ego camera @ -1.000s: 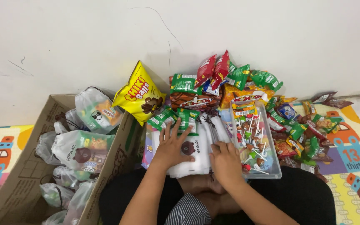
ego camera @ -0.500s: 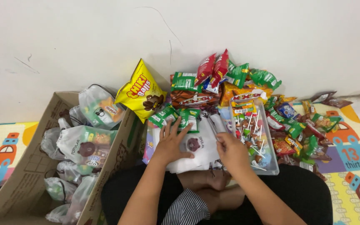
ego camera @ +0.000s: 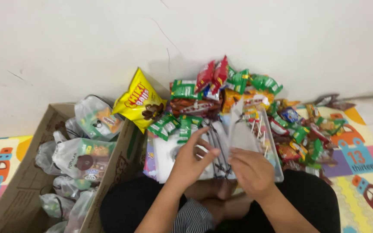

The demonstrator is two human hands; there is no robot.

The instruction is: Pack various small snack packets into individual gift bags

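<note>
My left hand (ego camera: 191,162) rests with spread fingers on a stack of white plastic bags (ego camera: 165,159) lying in front of my lap. My right hand (ego camera: 250,170) pinches the lower edge of one thin translucent bag (ego camera: 241,129) and holds it lifted upright off the stack. Just behind that bag lies a clear tray of lollipops (ego camera: 274,160).
A heap of snack packets (ego camera: 238,84) sits against the white wall, with a yellow snack bag (ego camera: 140,101) at its left. A cardboard box (ego camera: 26,185) at the left holds several filled white bags (ego camera: 83,157). More wrapped sweets (ego camera: 307,133) lie on the colourful play mat (ego camera: 368,172).
My right hand has taken hold of one translucent bag and raised it off the stack. My left hand stays pressed on the stack.
</note>
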